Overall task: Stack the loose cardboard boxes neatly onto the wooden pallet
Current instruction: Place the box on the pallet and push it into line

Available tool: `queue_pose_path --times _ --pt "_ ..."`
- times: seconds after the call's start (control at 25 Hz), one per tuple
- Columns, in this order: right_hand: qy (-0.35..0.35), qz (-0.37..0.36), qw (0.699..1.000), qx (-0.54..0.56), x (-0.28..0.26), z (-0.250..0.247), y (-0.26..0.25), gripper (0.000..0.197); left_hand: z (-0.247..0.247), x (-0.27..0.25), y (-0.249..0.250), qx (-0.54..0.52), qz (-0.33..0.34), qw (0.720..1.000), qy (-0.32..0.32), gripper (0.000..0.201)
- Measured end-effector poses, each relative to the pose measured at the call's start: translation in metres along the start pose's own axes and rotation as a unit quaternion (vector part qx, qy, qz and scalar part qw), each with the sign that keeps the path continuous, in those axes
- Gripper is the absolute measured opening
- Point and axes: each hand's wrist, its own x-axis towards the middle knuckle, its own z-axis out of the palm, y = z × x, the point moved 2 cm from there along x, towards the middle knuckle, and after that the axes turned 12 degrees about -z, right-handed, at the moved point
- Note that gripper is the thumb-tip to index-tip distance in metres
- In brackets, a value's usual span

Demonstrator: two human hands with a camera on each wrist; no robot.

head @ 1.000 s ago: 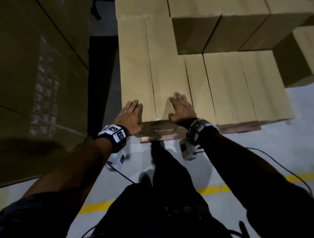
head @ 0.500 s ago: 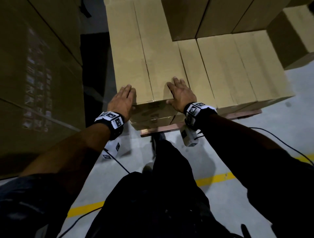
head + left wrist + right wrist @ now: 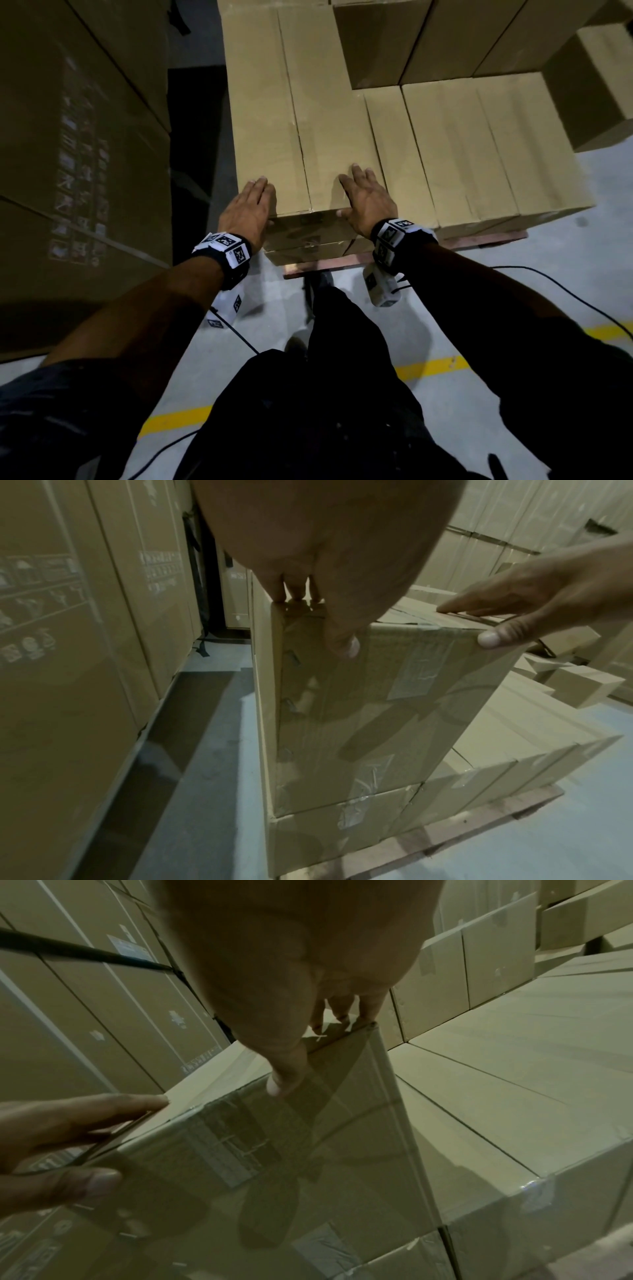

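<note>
A long cardboard box (image 3: 294, 102) lies on top of another at the left end of the wooden pallet (image 3: 486, 238). My left hand (image 3: 248, 209) rests on its near left corner, fingers straight along the top edge and thumb down on the taped end face (image 3: 377, 710). My right hand (image 3: 366, 198) lies flat on the near right corner, thumb (image 3: 284, 1080) over the end face. The left wrist view shows the left fingers (image 3: 281, 591) at the corner and the right hand (image 3: 514, 610) opposite. The box end (image 3: 274, 1150) sits about flush with the box under it.
A single layer of boxes (image 3: 479, 147) fills the pallet to the right, with a second tier (image 3: 428, 37) behind. A loose box (image 3: 596, 85) stands on the floor at far right. Tall printed cartons (image 3: 78, 154) wall the left across a narrow gap. Cables (image 3: 548, 284) and a yellow line (image 3: 428, 365) cross the floor.
Both hands have stayed at the near corners of the top box. The view has drifted and come closer; the box's near end now looks more in line with the box below.
</note>
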Motion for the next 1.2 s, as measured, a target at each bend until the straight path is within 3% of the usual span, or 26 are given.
queue_pose_path --times 0.32,0.48,0.72,1.0,1.2 --pt "-0.004 0.0 1.0 0.005 -0.004 -0.011 -0.001 0.069 -0.015 -0.009 0.004 -0.036 -0.007 0.999 0.001 0.074" --pt "0.032 0.036 0.997 0.052 -0.03 -0.02 -0.008 0.054 -0.035 -0.041 0.003 -0.066 -0.023 0.997 0.041 0.064" --pt "0.057 0.083 0.986 0.137 -0.051 -0.034 -0.009 0.056 -0.044 -0.064 -0.006 -0.09 -0.046 0.994 0.042 0.057" --pt "0.057 0.082 0.982 0.158 0.006 -0.052 -0.005 0.06 -0.067 0.002 -0.005 -0.106 -0.077 0.991 0.025 0.057" --pt "0.049 0.111 0.978 0.17 0.076 -0.064 0.015 0.07 -0.072 0.083 -0.014 -0.201 -0.165 0.965 -0.021 0.062"
